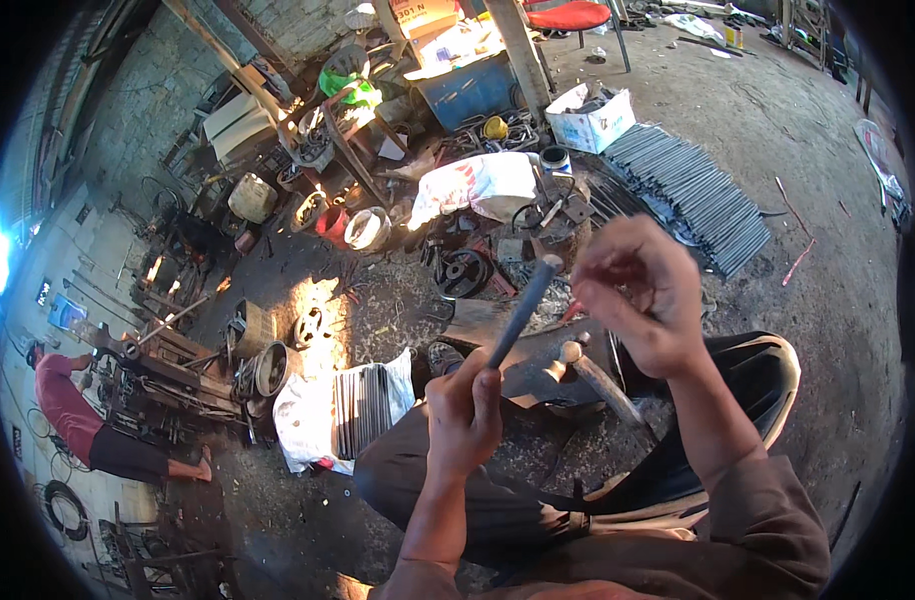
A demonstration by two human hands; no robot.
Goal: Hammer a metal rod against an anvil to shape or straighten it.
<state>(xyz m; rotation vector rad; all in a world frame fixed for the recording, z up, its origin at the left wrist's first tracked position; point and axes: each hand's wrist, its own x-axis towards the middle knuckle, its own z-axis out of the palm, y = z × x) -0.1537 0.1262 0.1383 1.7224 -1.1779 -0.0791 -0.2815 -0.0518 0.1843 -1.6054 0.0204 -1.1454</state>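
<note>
My left hand (465,415) is closed around the lower part of a dark grey metal rod (523,312), which slants up to the right. Close to the rod's upper end, my right hand (646,295) is raised with its fingers curled in. A small red, pointed thing (574,311) shows below those fingers; its kind is unclear. Under both hands, a hammer with a wooden handle (616,393) rests by a dark metal block (523,375) between my legs.
Many similar rods (678,185) lie in a wide pile at the right, beside a white box (591,118). More rods (363,410) lie on a white sack at the left. Buckets (368,230) and a spoked wheel (465,272) stand ahead. Another person (98,420) works far left.
</note>
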